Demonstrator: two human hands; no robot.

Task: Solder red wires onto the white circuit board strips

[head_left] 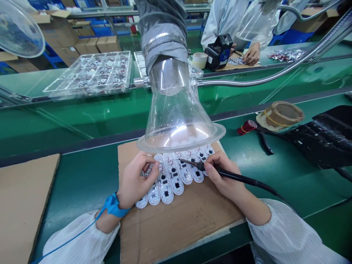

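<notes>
A row of several small white circuit boards (176, 179) lies on a cardboard sheet (176, 223) in front of me. My left hand (136, 179) rests on the left end of the row, fingers curled and pinching something thin I cannot make out. A blue wrist strap (113, 206) circles that wrist. My right hand (224, 176) grips a black soldering iron (236, 177) like a pen, its tip over the boards near the middle of the row.
A clear fume-extraction funnel (178, 117) hangs just above the boards. Red-handled cutters (254, 132), a tape roll (280, 115) and a black tray (321, 139) lie right. Clear trays of parts (90, 73) sit behind. Another person's hand (251, 55) works at the far bench. Another cardboard sheet (24, 205) lies left.
</notes>
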